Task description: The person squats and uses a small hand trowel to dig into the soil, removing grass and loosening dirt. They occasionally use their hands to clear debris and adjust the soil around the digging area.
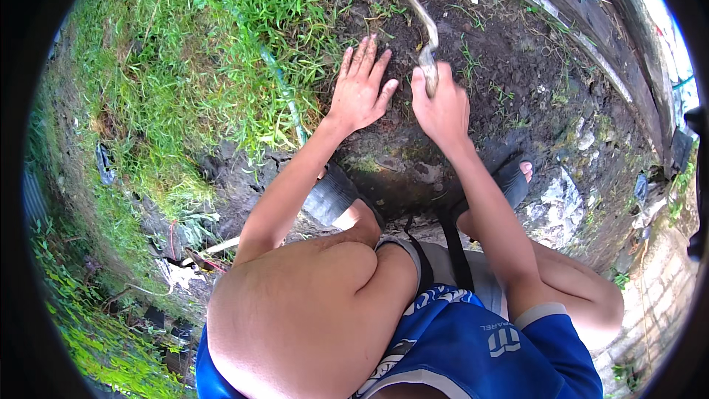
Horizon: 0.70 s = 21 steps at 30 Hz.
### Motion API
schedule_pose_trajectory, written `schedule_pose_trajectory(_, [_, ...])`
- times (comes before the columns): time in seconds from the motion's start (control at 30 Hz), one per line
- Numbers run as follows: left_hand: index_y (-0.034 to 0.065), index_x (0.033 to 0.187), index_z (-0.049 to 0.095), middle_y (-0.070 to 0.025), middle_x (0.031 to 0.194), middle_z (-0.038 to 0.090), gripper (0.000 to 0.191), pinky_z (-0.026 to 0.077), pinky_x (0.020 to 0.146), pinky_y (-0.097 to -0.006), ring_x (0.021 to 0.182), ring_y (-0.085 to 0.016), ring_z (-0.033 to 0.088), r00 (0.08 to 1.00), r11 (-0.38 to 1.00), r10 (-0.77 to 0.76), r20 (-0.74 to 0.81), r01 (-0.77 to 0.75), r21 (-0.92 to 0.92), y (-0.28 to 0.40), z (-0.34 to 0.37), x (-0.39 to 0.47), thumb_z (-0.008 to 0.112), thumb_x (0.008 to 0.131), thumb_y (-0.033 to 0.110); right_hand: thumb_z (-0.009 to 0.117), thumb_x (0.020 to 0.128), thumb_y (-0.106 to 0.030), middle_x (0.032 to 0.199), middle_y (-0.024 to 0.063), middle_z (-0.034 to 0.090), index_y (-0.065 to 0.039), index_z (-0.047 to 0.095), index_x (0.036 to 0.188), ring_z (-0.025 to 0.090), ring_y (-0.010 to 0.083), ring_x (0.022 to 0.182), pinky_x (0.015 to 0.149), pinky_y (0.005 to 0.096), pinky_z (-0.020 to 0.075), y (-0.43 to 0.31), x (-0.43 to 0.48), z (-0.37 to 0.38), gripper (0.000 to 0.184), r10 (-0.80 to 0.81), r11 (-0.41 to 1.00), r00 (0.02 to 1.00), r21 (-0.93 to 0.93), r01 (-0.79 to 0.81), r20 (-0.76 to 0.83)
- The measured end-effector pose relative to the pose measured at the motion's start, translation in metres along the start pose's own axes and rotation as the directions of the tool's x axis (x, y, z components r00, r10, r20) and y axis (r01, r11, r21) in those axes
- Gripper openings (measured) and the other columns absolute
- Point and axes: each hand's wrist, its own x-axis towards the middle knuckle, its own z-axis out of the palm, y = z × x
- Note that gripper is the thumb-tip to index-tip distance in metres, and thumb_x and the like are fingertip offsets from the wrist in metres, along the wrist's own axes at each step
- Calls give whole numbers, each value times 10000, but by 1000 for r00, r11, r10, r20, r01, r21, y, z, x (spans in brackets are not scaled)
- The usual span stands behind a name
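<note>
My right hand (441, 101) is closed around the thick, pale end of a crooked wooden stick or wooden-handled tool (425, 23). Its thin far end points up and slightly left and meets dark soil (460, 16); whether it carries a blade there, I cannot tell. My left hand (361, 84) is spread palm down, with dirt on its fingers, over the border between the grass (266, 5) and the bare soil. Nothing is held in it. A gap of soil separates the two hands.
A bluish-green hose or rope (272, 66) runs through the grass on the left. Weathered wooden boards (615, 50) and a pale strip (587, 47) curve along the upper right. Both my feet, in dark sandals (331, 195), rest below the hands, near whitish rocks (559, 197).
</note>
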Motion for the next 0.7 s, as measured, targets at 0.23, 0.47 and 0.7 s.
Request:
schedule_pose_trajectory(0.23, [16, 1522, 398, -272, 1636, 262, 670, 116, 1275, -516, 1553, -408, 181, 994, 982, 90, 64, -78, -173, 22, -1, 4, 539, 1016, 431, 524, 1020, -221, 819, 257, 707, -40, 449, 1082, 726, 460, 759, 644, 535, 602, -4, 91, 4, 206, -304, 790, 900, -444, 422, 313])
schedule_pose_trajectory(0.47, [-16, 1455, 459, -260, 1626, 297, 531, 231, 1249, -509, 1540, -417, 222, 989, 980, -39, -141, 10, -199, 10, -5, -9, 568, 1012, 256, 512, 1030, -189, 707, 192, 700, -72, 416, 1084, 730, 388, 639, 499, 471, 596, 93, 60, -92, 162, -238, 546, 883, -696, 466, 404])
schedule_pose_trajectory(0.7, [-34, 1529, 371, -265, 1670, 182, 594, 135, 1261, -562, 1562, -414, 152, 948, 957, -192, -254, 238, 165, -36, -13, 8, 428, 1061, 328, 584, 1011, -241, 757, 191, 702, -71, 422, 1135, 711, 379, 593, 462, 479, 582, 72, 61, -102, 266, -405, 671, 854, -528, 520, 326])
